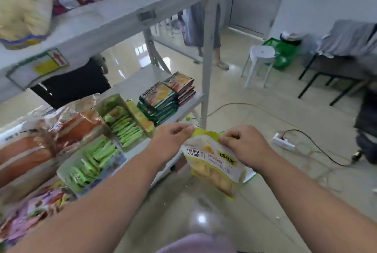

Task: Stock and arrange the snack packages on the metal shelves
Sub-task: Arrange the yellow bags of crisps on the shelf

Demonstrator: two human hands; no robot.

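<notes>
A yellow-green and white snack bag (pixel 214 163) hangs in front of the lower metal shelf (pixel 140 85), just off its right corner. My left hand (pixel 173 136) pinches the bag's top left corner. My right hand (pixel 242 142) pinches its top right edge. On the shelf lie two stacks of flat packets, dark green (pixel 159 104) and dark red (pixel 181 87). Beside them stand open boxes of green sachets (pixel 124 124), with orange bags (pixel 40 144) at the left. The upper shelf (pixel 126 8) carries large yellow and purple bags (pixel 24 8).
The shelf's corner post (pixel 208 65) stands just behind the bag. On the floor to the right lie a power strip (pixel 283 140) and cables. Farther back are a white stool (pixel 261 63), a green basket (pixel 283 53), a dark table (pixel 336 69) and a person's legs (pixel 216 49).
</notes>
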